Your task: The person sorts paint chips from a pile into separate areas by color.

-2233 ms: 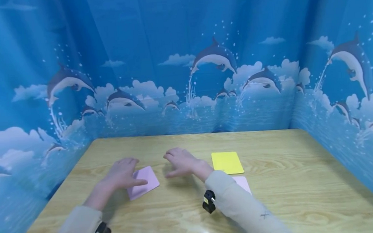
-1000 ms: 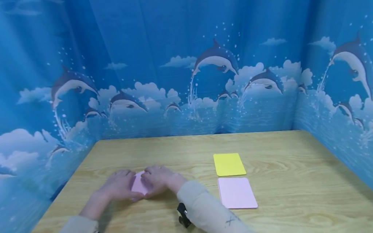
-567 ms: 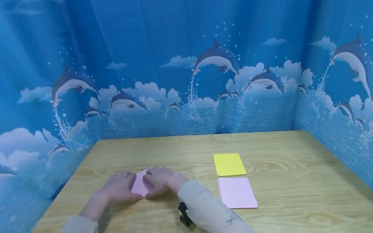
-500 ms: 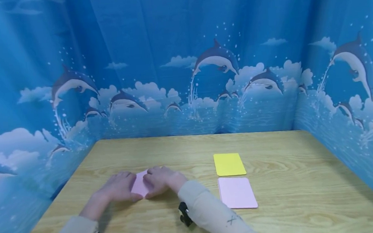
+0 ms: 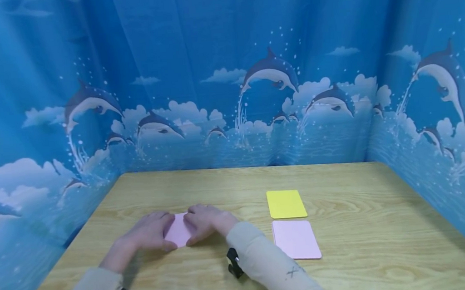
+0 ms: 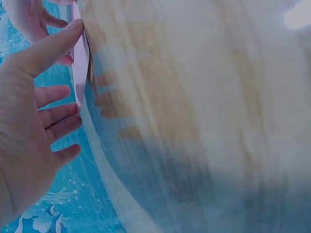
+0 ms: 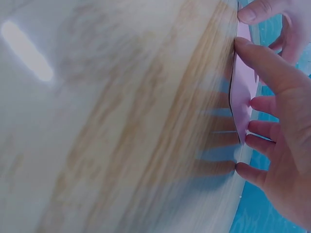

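Note:
On the left part of the table, a square pink card (image 5: 178, 231) lies between my two hands. My left hand (image 5: 151, 231) holds its left side, the thumb at the near edge and the fingers around the side. Opposite it, my right hand (image 5: 205, 220) holds the right side in the same manner. The left wrist view has the left thumb (image 6: 73, 29) against the edge of the pink card (image 6: 81, 73). Seen from the right wrist, the card (image 7: 243, 92) looks thin, and the right fingertips (image 7: 252, 127) touch its far side. The hands cover the card's side edges in the head view.
A yellow square card (image 5: 286, 204) lies right of the middle. Just in front of it is another pink square card or small stack (image 5: 296, 240). The wood-grain table (image 5: 366, 225) is bounded by a blue dolphin curtain (image 5: 227, 72) at the back and sides.
Both hands have come together onto the pink card, the right one moving left from mid-table. The card has turned straighter. Over the last half second the right hand shifted slightly right.

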Demonstrator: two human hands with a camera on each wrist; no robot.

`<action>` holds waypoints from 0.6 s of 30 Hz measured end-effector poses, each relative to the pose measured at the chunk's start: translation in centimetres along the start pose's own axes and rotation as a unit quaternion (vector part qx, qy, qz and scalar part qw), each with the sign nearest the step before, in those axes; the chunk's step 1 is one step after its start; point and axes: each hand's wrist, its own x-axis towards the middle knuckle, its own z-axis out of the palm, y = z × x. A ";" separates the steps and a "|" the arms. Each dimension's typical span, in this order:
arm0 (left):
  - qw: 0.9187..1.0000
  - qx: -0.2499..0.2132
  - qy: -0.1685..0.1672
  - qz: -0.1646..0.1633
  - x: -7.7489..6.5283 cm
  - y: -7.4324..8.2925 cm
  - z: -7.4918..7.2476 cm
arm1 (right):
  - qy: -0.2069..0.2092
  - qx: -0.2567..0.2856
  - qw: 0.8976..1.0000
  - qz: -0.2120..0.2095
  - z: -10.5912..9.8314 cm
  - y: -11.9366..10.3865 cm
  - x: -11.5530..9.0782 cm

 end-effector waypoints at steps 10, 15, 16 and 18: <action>1.000 -0.008 -0.003 -0.007 0.2 0.1 0.2 | -0.004 0.001 1.000 0.005 -0.3 0.0 -0.2; 1.000 -0.008 -0.005 -0.001 0.2 0.2 0.2 | -0.003 -0.046 0.999 -0.006 -0.7 -0.1 -0.3; 1.000 -0.008 -0.006 0.000 0.2 0.2 0.2 | -0.006 -0.053 0.999 -0.008 -0.8 -0.1 -0.4; 1.000 -0.009 -0.008 0.000 0.2 0.2 0.1 | -0.010 -0.057 0.998 -0.009 -0.9 -0.2 -0.4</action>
